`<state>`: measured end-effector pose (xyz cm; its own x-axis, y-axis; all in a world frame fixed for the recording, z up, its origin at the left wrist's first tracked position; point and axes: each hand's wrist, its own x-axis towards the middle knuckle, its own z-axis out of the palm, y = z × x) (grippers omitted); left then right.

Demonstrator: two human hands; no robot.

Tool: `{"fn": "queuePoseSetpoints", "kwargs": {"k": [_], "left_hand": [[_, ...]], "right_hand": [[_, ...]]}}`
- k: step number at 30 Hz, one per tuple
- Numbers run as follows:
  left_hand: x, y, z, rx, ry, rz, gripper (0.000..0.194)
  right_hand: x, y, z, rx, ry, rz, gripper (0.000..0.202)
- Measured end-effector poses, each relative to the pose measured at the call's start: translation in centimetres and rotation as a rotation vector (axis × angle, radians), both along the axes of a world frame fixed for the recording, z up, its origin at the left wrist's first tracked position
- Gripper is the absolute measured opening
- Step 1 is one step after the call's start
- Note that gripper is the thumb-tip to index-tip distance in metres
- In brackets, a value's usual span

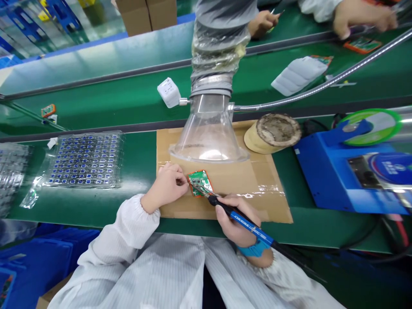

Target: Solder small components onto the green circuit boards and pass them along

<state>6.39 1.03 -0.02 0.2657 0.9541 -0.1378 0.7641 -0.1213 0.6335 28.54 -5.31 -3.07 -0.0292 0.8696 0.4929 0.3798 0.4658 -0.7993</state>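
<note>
A small green circuit board (198,178) with an orange-red edge lies on a cardboard sheet (260,180), below a clear fume hood (209,133). My left hand (169,185) is closed in a pinch at the board's left edge; whatever is between the fingertips is too small to make out. In my right hand (236,219) is a soldering iron (247,223) with a blue and black handle, held like a pen. Its metal tip reaches over the board towards my left fingertips. Whether the tip touches the board I cannot tell.
A grey duct (217,51) rises from the hood. Right of it stand a round yellowish pot (273,133) and a blue soldering machine (334,171). Clear trays of blue parts (85,161) lie left. Across the green line, a co-worker's hands (360,19) work near another board (362,45).
</note>
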Motion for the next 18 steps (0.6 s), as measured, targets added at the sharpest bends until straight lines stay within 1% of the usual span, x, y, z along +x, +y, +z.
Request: {"fn": "queuePoseSetpoints", "kwargs": {"k": [3, 7, 10, 15, 18], "left_hand": [[0.0, 0.0, 0.1, 0.001, -0.005, 0.0, 0.02], [0.0, -0.1, 0.1, 0.011, -0.009, 0.0, 0.022], [0.1, -0.1, 0.1, 0.013, -0.006, -0.002, 0.023], [-0.1, 0.0, 0.2, -0.018, 0.033, -0.018, 0.02], [-0.3, -0.3, 0.4, -0.001, 0.082, -0.111, 0.012]], "right_hand": [[0.3, -0.1, -0.4, -0.013, 0.024, -0.02, 0.012], [1.6, 0.3, -1.5, -0.058, 0.142, -0.171, 0.005], [2.8, 1.0, -1.8, -0.051, 0.195, -0.27, 0.008], [3.6, 1.6, -1.7, -0.071, 0.16, -0.299, 0.009], [3.4, 1.6, -1.8, -0.073, 0.174, -0.281, 0.008]]}}
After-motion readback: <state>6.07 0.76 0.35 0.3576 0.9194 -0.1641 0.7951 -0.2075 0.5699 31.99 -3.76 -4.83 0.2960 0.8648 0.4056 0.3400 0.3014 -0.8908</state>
